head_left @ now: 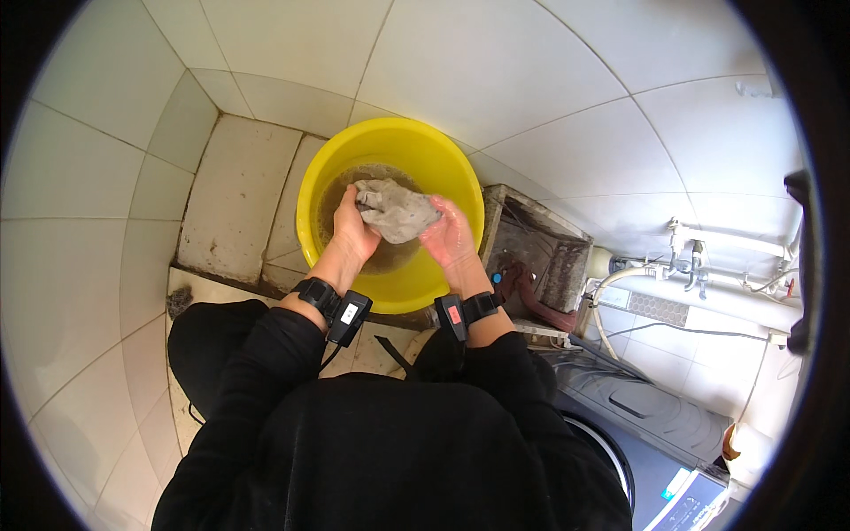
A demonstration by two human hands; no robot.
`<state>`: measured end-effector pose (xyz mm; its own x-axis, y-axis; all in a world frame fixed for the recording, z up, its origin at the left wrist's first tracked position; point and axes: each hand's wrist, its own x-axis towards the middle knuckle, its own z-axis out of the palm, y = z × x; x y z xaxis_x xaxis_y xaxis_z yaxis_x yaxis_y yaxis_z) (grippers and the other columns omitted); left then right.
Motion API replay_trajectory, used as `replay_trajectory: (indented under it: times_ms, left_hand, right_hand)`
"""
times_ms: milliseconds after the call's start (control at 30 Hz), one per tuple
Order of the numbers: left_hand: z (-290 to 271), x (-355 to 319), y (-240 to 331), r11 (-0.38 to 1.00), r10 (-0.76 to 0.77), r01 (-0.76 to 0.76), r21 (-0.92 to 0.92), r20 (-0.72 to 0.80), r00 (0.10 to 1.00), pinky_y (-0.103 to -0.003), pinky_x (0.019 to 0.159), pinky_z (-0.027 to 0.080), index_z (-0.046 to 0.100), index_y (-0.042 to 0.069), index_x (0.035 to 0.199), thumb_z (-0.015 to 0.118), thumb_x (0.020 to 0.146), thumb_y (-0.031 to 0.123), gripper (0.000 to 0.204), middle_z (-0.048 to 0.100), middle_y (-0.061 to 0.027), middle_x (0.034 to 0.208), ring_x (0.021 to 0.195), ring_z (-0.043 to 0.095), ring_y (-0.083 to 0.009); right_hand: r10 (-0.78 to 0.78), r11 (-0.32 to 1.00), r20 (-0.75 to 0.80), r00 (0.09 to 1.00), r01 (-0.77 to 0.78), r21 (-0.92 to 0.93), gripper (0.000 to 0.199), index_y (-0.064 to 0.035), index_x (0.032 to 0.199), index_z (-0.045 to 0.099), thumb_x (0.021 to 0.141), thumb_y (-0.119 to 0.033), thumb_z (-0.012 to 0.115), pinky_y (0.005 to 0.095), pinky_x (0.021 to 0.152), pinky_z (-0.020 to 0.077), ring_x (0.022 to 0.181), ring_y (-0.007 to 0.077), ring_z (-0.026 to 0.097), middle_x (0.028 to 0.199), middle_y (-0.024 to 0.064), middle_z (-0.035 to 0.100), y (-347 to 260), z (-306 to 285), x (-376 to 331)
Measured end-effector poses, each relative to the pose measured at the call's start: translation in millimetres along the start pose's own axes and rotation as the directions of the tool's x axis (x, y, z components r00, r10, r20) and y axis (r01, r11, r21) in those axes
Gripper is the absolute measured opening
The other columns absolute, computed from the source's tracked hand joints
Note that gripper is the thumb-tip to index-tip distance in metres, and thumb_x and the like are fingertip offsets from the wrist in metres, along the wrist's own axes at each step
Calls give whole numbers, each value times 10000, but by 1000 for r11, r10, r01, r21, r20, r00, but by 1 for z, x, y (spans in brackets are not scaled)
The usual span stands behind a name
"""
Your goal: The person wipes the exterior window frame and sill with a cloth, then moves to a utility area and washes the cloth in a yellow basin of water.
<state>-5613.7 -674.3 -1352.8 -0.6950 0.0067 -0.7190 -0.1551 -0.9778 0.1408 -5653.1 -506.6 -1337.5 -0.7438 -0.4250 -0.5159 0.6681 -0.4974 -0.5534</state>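
Observation:
A wet, crumpled grey cloth (395, 212) is held between my two hands, over a yellow plastic basin (452, 164). Murky brown water (390, 258) with some foam at its edge lies in the bottom of the basin. My left hand (351, 226) grips the cloth's left end, fingers partly hidden behind it. At the other end, my right hand (449, 233) holds the cloth's right edge between thumb and fingers. Both wrists carry black straps with small devices.
Right of the basin stands a grimy stone trough (540, 230) with a brown hose or cloth (540, 305) in it. Pipes and a tap (686, 261) run along the right wall. A grey washing machine (655, 442) stands at the lower right. Tiled walls close in behind and left.

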Motion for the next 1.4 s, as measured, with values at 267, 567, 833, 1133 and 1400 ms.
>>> replay_trajectory:
  times_ms: [267, 567, 833, 1133, 1400]
  left_hand:
    - [12, -11, -1, 996, -3, 5, 93, -26, 1000, -430, 1001, 488, 600, 90, 1219, 485, 1028, 511, 476, 659, -97, 1191, 1107, 624, -262]
    - [11, -16, -18, 987, 13, 24, 159, -229, 973, -389, 764, 547, 625, 102, 1034, 511, 1023, 513, 427, 671, -56, 939, 846, 641, -202]
    - [-7, -2, -1, 929, 154, -55, 367, -248, 957, -357, 695, 530, 624, 40, 1040, 553, 1008, 504, 471, 650, -86, 995, 861, 629, -205]
    - [-10, 5, -5, 963, 111, -42, 267, -251, 962, -389, 800, 523, 630, 87, 1013, 556, 1014, 438, 358, 656, -68, 1008, 905, 615, -212]
    - [-6, 4, -24, 963, 117, -42, 267, -272, 955, -408, 827, 526, 631, 62, 1063, 562, 1012, 346, 296, 663, -99, 984, 899, 629, -239]
  right_hand:
    - [-22, 893, -129, 991, -39, -447, 322, -132, 1306, 609, 1015, -270, 585, 335, 790, 541, 1026, 194, 636, 1208, 51, 633, 27, 17, -5]
    - [-553, 110, 145, 820, 244, -964, 165, -47, 926, 614, 969, -206, 610, 450, 647, 496, 717, 417, 613, 803, 205, 622, 36, 68, -7]
    - [-518, -51, 487, 703, 543, -838, 254, -54, 859, 551, 964, -281, 598, 512, 606, 483, 719, 437, 633, 759, 221, 631, 64, 58, -12]
    - [-456, -155, 324, 829, 284, -946, 176, -47, 876, 545, 935, -210, 574, 533, 651, 502, 742, 433, 638, 837, 204, 654, 55, 55, -6]
    - [-494, -192, 219, 842, 140, -971, 157, -71, 846, 556, 921, -201, 601, 507, 649, 505, 735, 409, 645, 770, 199, 648, 41, 51, 5]
